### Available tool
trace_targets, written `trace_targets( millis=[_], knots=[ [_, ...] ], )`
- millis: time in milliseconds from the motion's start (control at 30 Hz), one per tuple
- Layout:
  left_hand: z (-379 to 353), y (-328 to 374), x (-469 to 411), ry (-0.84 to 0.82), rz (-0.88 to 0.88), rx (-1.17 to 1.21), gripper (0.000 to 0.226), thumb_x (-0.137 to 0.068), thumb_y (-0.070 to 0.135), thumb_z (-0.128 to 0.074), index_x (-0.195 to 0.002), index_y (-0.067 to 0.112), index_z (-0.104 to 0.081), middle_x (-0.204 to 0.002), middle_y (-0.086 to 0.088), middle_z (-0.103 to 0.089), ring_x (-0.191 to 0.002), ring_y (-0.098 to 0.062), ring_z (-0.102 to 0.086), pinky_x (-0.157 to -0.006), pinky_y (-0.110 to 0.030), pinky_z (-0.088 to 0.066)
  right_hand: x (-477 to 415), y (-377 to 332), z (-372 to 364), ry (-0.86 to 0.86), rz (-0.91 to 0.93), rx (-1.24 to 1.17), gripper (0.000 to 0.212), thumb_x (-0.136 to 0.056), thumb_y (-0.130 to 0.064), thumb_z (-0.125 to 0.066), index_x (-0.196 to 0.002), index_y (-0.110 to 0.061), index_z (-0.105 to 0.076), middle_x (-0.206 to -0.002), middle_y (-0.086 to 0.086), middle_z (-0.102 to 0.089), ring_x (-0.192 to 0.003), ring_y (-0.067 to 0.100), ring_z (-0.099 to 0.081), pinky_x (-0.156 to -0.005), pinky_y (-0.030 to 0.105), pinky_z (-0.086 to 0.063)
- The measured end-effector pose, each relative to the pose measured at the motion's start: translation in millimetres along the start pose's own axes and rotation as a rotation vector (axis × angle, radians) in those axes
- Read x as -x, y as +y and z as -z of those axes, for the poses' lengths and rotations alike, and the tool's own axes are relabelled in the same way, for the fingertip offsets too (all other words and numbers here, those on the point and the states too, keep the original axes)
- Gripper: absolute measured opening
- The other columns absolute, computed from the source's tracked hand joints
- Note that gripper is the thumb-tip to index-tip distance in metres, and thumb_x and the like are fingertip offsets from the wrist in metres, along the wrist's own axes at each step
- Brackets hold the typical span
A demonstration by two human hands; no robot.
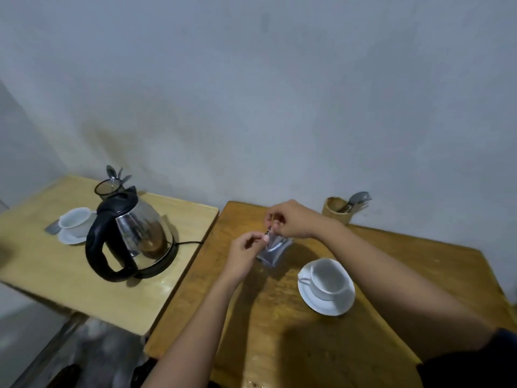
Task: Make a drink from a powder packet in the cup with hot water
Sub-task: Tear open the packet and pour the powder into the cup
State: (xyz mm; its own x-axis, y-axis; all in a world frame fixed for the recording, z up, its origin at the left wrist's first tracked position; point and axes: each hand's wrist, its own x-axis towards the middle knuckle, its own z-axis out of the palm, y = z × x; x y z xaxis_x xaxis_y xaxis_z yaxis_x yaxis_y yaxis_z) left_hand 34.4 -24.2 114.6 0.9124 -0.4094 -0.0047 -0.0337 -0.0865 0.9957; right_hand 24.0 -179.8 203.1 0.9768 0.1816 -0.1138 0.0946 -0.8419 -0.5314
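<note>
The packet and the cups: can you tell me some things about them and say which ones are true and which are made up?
1. Both hands hold the packet at its top. True: the left hand and right hand pinch it there.
2. The cup near the packet is full of water. False: it looks empty and sits on a saucer.
3. The kettle stands on the lighter table. True.
4. The person is pouring from the kettle. False: no hand touches it.
5. There is only one cup. False: a second cup sits behind the kettle.
</note>
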Motion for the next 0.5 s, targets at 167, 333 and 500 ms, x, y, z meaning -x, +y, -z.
trace_targets(
  millis=[167, 333, 500],
  knots=[
    [-6, 31, -5, -0.022, -0.096, -0.01, 0.012, -0.089, 0.014, -0.056, -0.083, 0.018, -0.066, -0.078, 0.007, -0.065, -0.066, 0.009, -0.057, -0.063, -0.007, -0.043, 9, -9, 25, 0.05, 0.043, 0.035, 0.016, -0.078, -0.002, -0.056, -0.084, -0.014, -0.066, -0.071, -0.009, -0.058, -0.066, 0.008, -0.051, -0.061, 0.019, -0.042],
    [-9, 43, -3, -0.008, -0.089, 0.005, 0.016, -0.092, 0.017, -0.051, -0.081, 0.016, -0.062, -0.076, 0.005, -0.061, -0.071, -0.006, -0.053, -0.063, -0.018, -0.04, 15, -12, 31, 0.106, 0.022, 0.047, 0.016, -0.078, -0.007, -0.058, -0.082, -0.021, -0.068, -0.07, -0.012, -0.059, -0.066, 0.011, -0.053, -0.068, 0.033, -0.051],
    [-12, 43, -2, -0.007, -0.071, 0.0, 0.023, -0.093, 0.018, -0.05, -0.073, 0.023, -0.059, -0.076, 0.006, -0.062, -0.07, -0.005, -0.054, -0.062, -0.018, -0.041, 18, -15, 24, 0.13, -0.021, 0.104, 0.013, -0.079, -0.01, -0.058, -0.077, -0.02, -0.066, -0.079, -0.007, -0.058, -0.081, 0.019, -0.057, -0.067, 0.038, -0.049]
  ],
)
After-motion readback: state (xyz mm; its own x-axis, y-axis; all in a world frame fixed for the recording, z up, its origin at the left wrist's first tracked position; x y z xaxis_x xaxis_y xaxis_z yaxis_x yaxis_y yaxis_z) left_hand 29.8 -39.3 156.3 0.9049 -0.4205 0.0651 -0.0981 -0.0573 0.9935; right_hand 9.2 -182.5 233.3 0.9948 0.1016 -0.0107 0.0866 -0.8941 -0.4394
